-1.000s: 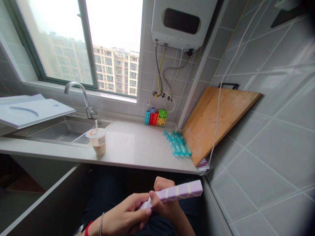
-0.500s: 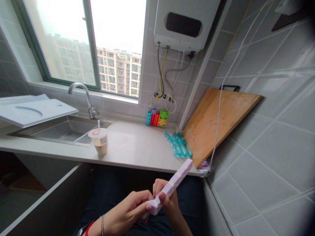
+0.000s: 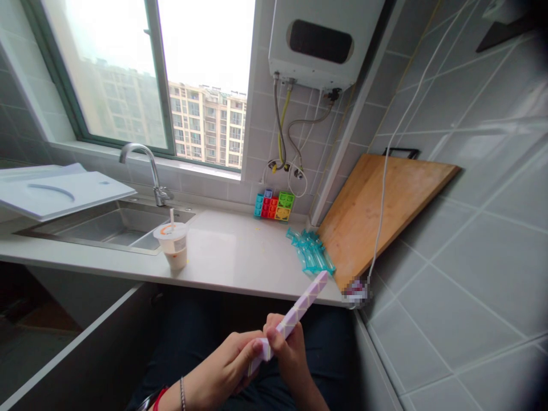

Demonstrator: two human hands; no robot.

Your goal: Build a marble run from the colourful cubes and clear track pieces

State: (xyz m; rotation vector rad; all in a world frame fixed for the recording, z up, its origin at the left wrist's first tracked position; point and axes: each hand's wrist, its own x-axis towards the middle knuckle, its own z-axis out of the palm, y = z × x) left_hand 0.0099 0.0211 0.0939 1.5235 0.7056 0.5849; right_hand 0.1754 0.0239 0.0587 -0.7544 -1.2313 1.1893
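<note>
A lilac twisty snake puzzle (image 3: 305, 302), split by pale lines into wedge-like segments, is in both hands above my lap. Its long straight part points up and right, past the counter's front edge, and a short end bends down at the lower left. My left hand (image 3: 231, 362) is closed round that lower end, thumb on top. Just beside it, my right hand (image 3: 287, 351) grips the straight part with its thumb laid over it. My fingers partly hide the puzzle's bend.
On the white counter (image 3: 231, 251) stand a lidded drink cup with a straw (image 3: 173, 245), teal clear plastic pieces (image 3: 314, 251) and colourful block toys (image 3: 274, 206). A wooden board (image 3: 381, 205) leans on the right wall. The sink (image 3: 115, 225) lies left, with white panels (image 3: 64, 194) over it.
The puzzle has rolled between my hands, so another face with thin pale lines shows. Its far tip has shifted slightly left. Both hands keep hold of it.
</note>
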